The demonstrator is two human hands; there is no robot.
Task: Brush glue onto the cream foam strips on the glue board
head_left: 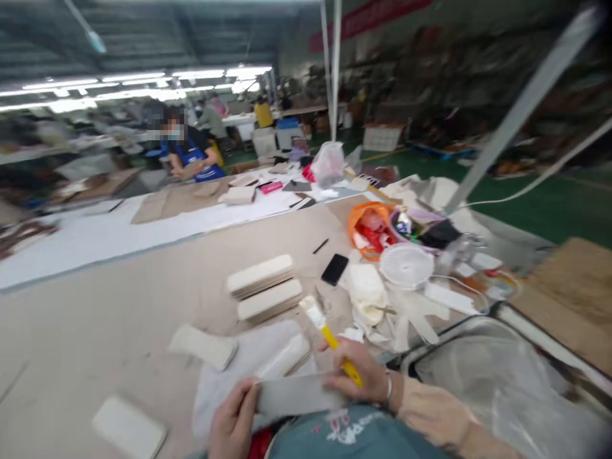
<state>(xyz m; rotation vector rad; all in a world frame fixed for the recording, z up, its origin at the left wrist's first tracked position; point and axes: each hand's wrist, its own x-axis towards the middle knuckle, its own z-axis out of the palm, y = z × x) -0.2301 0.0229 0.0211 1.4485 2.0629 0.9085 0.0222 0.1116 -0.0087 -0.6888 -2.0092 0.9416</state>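
My left hand [234,417] pinches one end of a pale grey flat strip [299,394], held in front of my body. My right hand [363,370] is closed around a brush [329,335] with a yellow handle. White paste coats its bristles, which point up and away from me. The right fingers also meet the strip's far end; whether they grip it I cannot tell. Just beyond lies a white sheet [210,389] with a stack of pale pieces [289,357] on it. Farther off sit two stacks of cream rounded strips [270,299].
To the right stand a white tub of paste [367,290], a small white fan [406,264], an orange basket [361,213] and a black phone [335,269]. Loose cream pieces [129,426] lie at left. A metal pole [521,108] slants up at right. A co-worker [194,153] stands across the table.
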